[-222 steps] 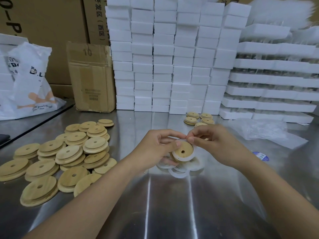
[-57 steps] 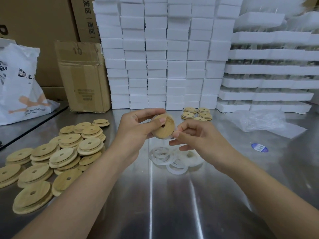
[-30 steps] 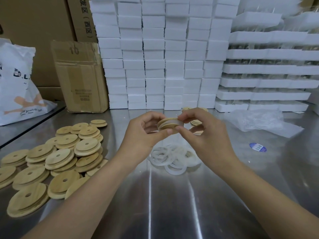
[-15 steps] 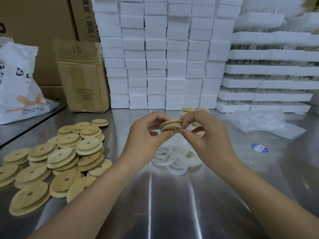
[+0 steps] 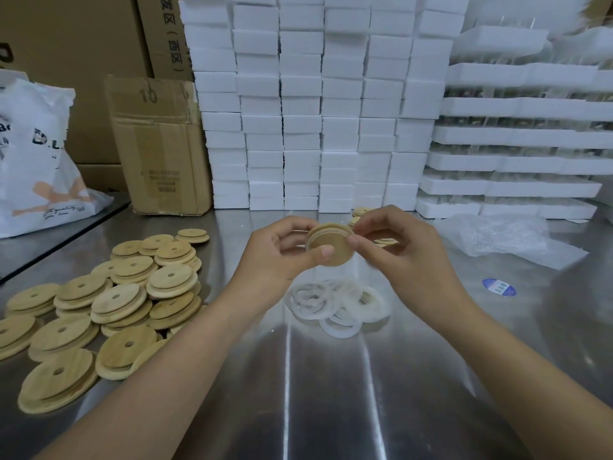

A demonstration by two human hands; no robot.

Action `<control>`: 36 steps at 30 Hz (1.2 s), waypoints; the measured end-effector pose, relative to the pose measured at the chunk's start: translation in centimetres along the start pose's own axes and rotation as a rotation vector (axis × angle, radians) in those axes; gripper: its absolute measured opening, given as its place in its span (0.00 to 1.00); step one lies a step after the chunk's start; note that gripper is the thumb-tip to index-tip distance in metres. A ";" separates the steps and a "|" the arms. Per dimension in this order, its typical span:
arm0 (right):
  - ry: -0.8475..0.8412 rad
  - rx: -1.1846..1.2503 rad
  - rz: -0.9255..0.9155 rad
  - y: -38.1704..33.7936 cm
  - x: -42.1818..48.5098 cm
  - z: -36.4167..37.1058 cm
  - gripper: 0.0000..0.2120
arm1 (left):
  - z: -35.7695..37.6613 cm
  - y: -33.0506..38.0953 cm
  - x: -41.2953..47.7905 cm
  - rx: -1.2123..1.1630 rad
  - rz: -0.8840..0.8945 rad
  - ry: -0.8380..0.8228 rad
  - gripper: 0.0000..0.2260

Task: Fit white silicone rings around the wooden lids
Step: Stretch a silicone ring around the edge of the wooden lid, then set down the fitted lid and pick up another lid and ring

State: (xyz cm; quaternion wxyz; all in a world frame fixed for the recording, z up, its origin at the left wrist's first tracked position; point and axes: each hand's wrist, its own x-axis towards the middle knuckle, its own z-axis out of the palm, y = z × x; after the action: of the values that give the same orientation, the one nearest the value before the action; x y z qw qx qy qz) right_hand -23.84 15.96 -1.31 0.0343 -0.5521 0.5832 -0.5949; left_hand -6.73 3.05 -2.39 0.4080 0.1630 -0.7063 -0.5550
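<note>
Both hands met above the steel bench (image 5: 331, 410), and between them sat one wooden lid (image 5: 331, 245), tilted so its flat face looked back at the person. The left hand (image 5: 282, 257) kept a narrow grip on it, thumb pressed on the near face and fingers curled behind. The right hand (image 5: 401, 250) pinched the lid's right edge, where a thin white silicone ring (image 5: 320, 231) showed along the upper rim; how far round it was seated I could not tell. Just below the grip, loose rings (image 5: 335, 305) lay overlapping in a small heap on the bench. Well to the left of the grip spread the bare lids (image 5: 109, 300), stacked in low uneven piles, each with a small hole. Just beyond the right hand, partly hidden by it, lay a few more lids (image 5: 363, 212). Farther back and left of the grip stood a worn cardboard box (image 5: 159, 147), its contents out of sight, and a white printed bag (image 5: 39, 161) whose contents were likewise hidden. Behind the grip rose a wall of white foam blocks (image 5: 315, 104); to its right, foam trays (image 5: 517, 137) were layered with something glassy and unclear between them. A crumpled clear plastic bag (image 5: 504, 239) lay right of the grip.
</note>
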 end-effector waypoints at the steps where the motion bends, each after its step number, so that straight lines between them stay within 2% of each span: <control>1: -0.008 0.020 0.008 0.0 0.0 0.0 0.08 | 0.0 0.0 0.0 -0.011 -0.017 0.001 0.14; 5: -0.103 0.068 0.035 0.1 -0.2 0.5 0.14 | 0.5 -0.1 -0.1 -0.020 -0.004 0.018 0.18; 10: -0.129 0.116 0.076 0.8 -0.1 0.7 0.12 | 0.8 -0.7 -0.1 0.008 -0.014 0.033 0.14; 13: -0.099 0.118 0.194 2.4 0.4 -0.1 0.10 | 0.8 -1.4 0.1 0.031 -0.045 0.066 0.13; 15: -0.021 0.072 0.308 4.1 0.8 -1.2 0.09 | 0.7 -2.3 0.1 0.155 -0.052 0.092 0.12; 18: 0.101 -0.091 0.479 7.1 1.2 -3.8 0.08 | 0.2 -3.8 -0.3 0.518 0.015 0.047 0.11; 21: 0.142 -0.452 0.565 9.6 1.0 -6.2 0.07 | 0.1 -4.5 -1.0 0.773 0.065 -0.127 0.14; 23: 0.153 -0.670 0.575 10.0 0.6 -7.0 0.10 | 0.4 -4.7 -1.2 0.855 0.052 -0.211 0.16; 26: 0.174 -0.721 0.538 10.0 0.5 -7.1 0.12 | 0.7 -4.7 -1.3 0.895 0.042 -0.230 0.15; 29: 0.078 -0.747 0.505 9.7 0.4 -6.5 0.16 | 0.8 -4.7 -1.4 0.897 0.037 -0.228 0.14; 33: -0.135 -0.686 0.432 9.1 0.6 -5.8 0.12 | 0.8 -4.8 -1.3 0.913 0.035 -0.236 0.14; 36: -0.205 -0.685 0.393 9.3 0.4 -5.2 0.13 | 0.9 -4.9 -1.3 0.926 0.031 -0.240 0.14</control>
State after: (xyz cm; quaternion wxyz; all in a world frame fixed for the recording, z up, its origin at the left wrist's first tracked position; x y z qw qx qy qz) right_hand -33.20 16.14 -6.37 0.0194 -0.4659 0.8356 -0.2903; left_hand -7.66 2.91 -7.41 0.2162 0.2516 -0.9239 -0.1908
